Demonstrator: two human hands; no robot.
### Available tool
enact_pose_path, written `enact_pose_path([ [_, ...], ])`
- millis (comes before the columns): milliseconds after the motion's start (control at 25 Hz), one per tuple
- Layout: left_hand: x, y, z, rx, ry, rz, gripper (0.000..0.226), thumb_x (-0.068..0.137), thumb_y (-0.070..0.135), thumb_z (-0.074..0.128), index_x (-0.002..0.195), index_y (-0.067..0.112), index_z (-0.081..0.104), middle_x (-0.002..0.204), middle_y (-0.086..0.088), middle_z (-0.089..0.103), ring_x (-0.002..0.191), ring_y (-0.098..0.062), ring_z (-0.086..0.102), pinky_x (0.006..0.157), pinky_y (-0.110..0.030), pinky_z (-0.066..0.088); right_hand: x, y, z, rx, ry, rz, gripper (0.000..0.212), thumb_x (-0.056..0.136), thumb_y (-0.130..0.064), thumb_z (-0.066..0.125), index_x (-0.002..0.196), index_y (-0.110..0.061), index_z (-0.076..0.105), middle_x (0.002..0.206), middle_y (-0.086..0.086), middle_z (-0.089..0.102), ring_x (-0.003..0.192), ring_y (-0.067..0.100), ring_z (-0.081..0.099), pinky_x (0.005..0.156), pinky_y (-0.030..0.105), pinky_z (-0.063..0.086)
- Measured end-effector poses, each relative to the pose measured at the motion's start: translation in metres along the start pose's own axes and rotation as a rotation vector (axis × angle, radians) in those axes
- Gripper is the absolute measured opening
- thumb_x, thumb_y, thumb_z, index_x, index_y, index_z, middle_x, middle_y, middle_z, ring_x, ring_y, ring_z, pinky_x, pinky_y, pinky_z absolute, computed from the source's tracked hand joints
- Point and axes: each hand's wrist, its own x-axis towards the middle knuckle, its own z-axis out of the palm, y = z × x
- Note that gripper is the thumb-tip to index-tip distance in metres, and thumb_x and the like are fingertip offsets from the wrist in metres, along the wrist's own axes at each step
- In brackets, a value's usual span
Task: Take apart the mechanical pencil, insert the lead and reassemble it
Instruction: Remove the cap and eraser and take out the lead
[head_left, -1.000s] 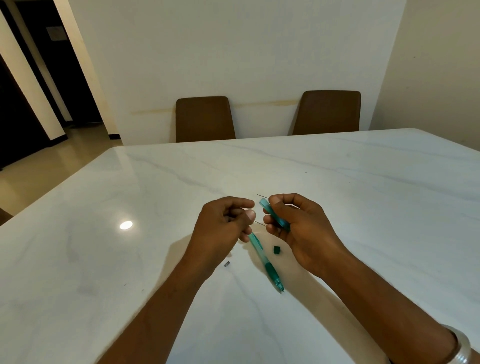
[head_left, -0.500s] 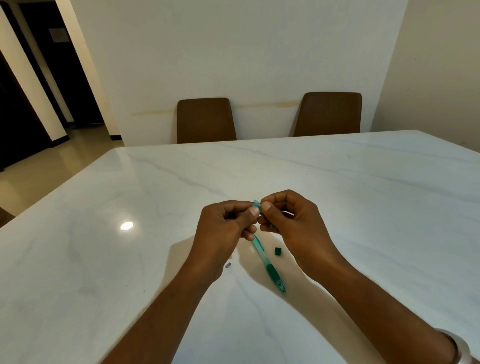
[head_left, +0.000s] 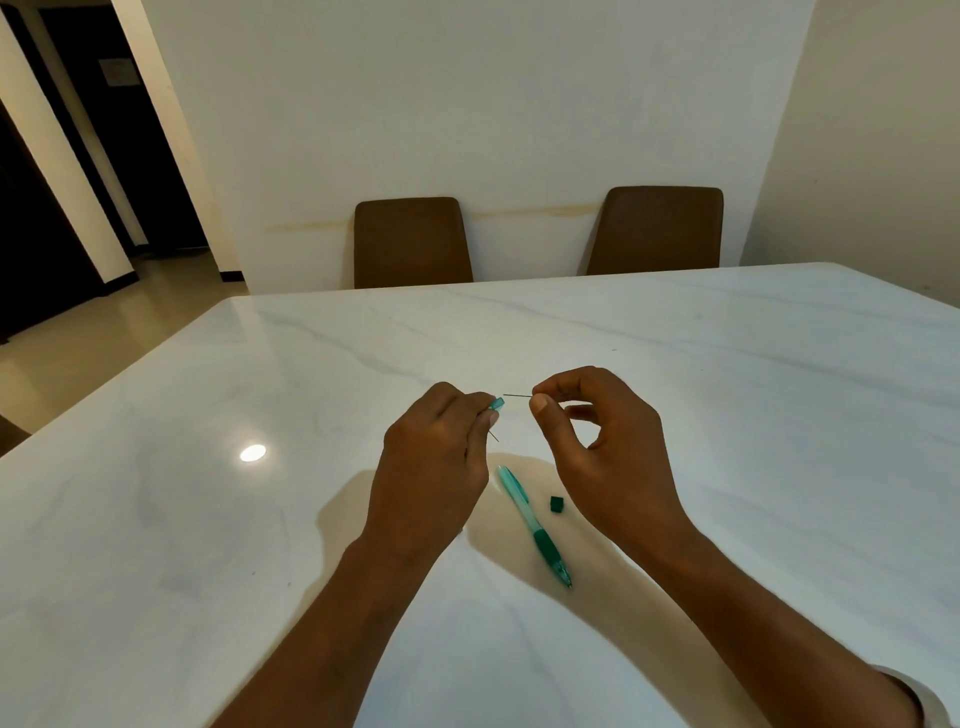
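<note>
My left hand (head_left: 434, 467) pinches a small teal tube-like pencil part (head_left: 497, 404), and a second thin lead (head_left: 493, 436) sticks out below its fingers. My right hand (head_left: 605, 457) pinches a thin dark lead (head_left: 517, 396) between thumb and forefinger; its free end points left at the teal part, a small gap away. The teal pencil barrel (head_left: 532, 522) with a dark green grip lies on the table between my hands. A small dark green cap (head_left: 557, 504) lies just to its right.
The white marble table (head_left: 727, 364) spreads wide on all sides. Two brown chairs (head_left: 412, 241) stand at its far edge against the wall. A bright light reflection (head_left: 253, 452) shines on the left. A doorway opens at far left.
The teal part has passed from my right hand to my left. My hands have moved apart, and my right hand now holds a single lead aimed at the part.
</note>
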Motion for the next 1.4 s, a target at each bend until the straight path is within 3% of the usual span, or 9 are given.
enact_pose_path([
  [120,0.0,0.0,0.0,0.057,-0.017,0.048,0.02,0.08,0.011,0.07,0.096,-0.001,0.072,0.081,-0.016,0.073,0.064,-0.026,0.068,0.062,-0.029,0.057,0.0,0.004,0.002,-0.063,-0.02,-0.021,0.009,0.089,-0.027,0.063,0.096,-0.022,0.065,0.095,-0.014,0.061,0.089,0.007,0.06,0.08,0.015,0.048],
  [360,-0.001,-0.001,0.003,0.112,-0.056,0.069,0.022,0.075,0.008,0.076,0.095,0.0,0.073,0.079,-0.015,0.073,0.062,-0.027,0.068,0.061,-0.029,0.056,-0.001,0.005,0.003,-0.141,-0.033,-0.088,0.011,0.088,-0.024,0.065,0.096,-0.017,0.067,0.097,-0.005,0.068,0.09,0.01,0.061,0.081,0.026,0.054],
  [560,-0.004,0.0,0.007,0.121,-0.097,0.087,0.023,0.077,0.014,0.068,0.097,0.003,0.073,0.079,-0.014,0.072,0.062,-0.027,0.067,0.059,-0.029,0.056,-0.004,0.008,0.005,-0.247,-0.055,-0.158,0.015,0.086,-0.024,0.067,0.098,-0.015,0.068,0.102,0.001,0.07,0.089,0.01,0.054,0.075,0.011,0.039],
  [720,-0.005,0.003,0.006,0.089,-0.117,0.094,0.026,0.072,0.008,0.077,0.097,0.002,0.073,0.077,-0.014,0.071,0.061,-0.027,0.066,0.059,-0.03,0.057,-0.003,0.008,0.008,-0.285,-0.071,-0.201,0.015,0.087,-0.023,0.065,0.099,-0.016,0.071,0.101,0.003,0.071,0.092,0.022,0.062,0.076,0.023,0.043],
  [800,-0.004,0.004,0.007,0.072,-0.102,0.086,0.021,0.076,0.011,0.074,0.095,0.002,0.073,0.076,-0.013,0.071,0.061,-0.026,0.066,0.06,-0.029,0.057,-0.001,0.008,0.007,-0.239,-0.094,-0.171,0.016,0.089,-0.024,0.065,0.102,-0.018,0.071,0.103,0.001,0.07,0.091,0.019,0.063,0.075,0.02,0.045],
  [920,-0.003,0.008,0.006,0.019,-0.078,0.007,0.024,0.081,0.02,0.063,0.096,0.004,0.074,0.079,-0.011,0.073,0.064,-0.024,0.068,0.063,-0.026,0.054,0.001,0.009,0.005,-0.137,-0.125,-0.121,0.02,0.088,-0.025,0.066,0.106,-0.02,0.071,0.107,-0.003,0.069,0.087,0.006,0.059,0.066,0.001,0.042],
  [1120,-0.002,0.012,0.003,-0.167,-0.065,-0.145,0.023,0.086,0.024,0.061,0.101,0.012,0.074,0.087,-0.004,0.073,0.071,-0.008,0.058,0.07,-0.002,0.038,0.001,0.008,0.002,-0.076,-0.137,-0.138,0.022,0.088,-0.016,0.067,0.109,-0.019,0.069,0.11,-0.005,0.071,0.09,0.003,0.059,0.076,0.0,0.046],
  [1240,-0.003,0.015,0.002,-0.255,-0.08,-0.201,0.021,0.088,0.024,0.062,0.103,0.015,0.072,0.092,0.0,0.072,0.074,-0.01,0.061,0.07,-0.01,0.047,0.004,0.004,-0.003,-0.072,-0.165,-0.074,0.018,0.088,-0.018,0.066,0.105,-0.022,0.069,0.105,-0.011,0.069,0.09,0.005,0.062,0.072,0.0,0.045],
  [1400,0.001,0.014,-0.001,-0.387,-0.079,-0.436,0.022,0.087,0.025,0.066,0.108,0.02,0.069,0.09,0.005,0.068,0.076,-0.017,0.067,0.074,-0.025,0.057,0.013,0.004,-0.017,-0.057,-0.162,0.147,0.013,0.088,-0.016,0.066,0.098,-0.024,0.066,0.091,-0.013,0.066,0.083,0.009,0.064,0.065,0.007,0.045],
])
